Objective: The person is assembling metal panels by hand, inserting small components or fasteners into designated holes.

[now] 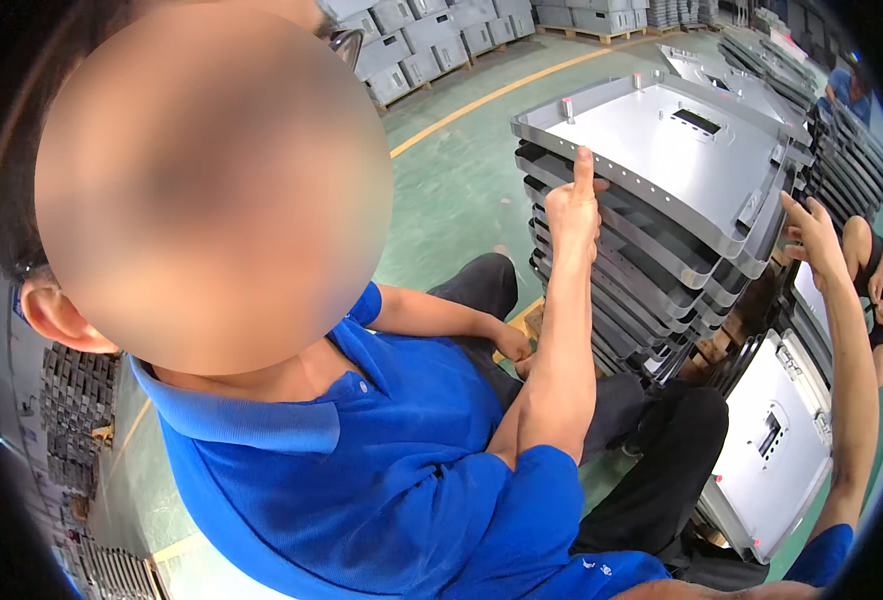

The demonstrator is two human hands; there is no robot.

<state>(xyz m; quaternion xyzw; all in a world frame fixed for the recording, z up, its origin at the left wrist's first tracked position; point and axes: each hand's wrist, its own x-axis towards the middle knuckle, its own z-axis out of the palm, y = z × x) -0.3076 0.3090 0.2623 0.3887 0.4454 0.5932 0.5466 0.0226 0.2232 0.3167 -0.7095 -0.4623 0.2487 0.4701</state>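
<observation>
My left hand (572, 212) is at the near-left rim of the top grey metal panel (641, 135), a shallow tray-like piece with a rectangular slot and small posts. Its thumb points up against the rim; the other fingers curl in at the edge, partly hidden. At the panel's right corner is my right hand (811, 235), fingers spread and fingertips close to the rim; contact is unclear. Beneath the top panel, several similar panels (611, 290) form a tall stack. Another light panel (771, 450) leans tilted by my knees, below the right hand.
A co-worker in a blue shirt (361, 470) sits close at my left, with hands (516, 345) together near the knee. More panel stacks (851, 160) and seated people (846, 95) are at the far right. Grey boxes (411, 50) stand on pallets behind a yellow floor line (501, 95).
</observation>
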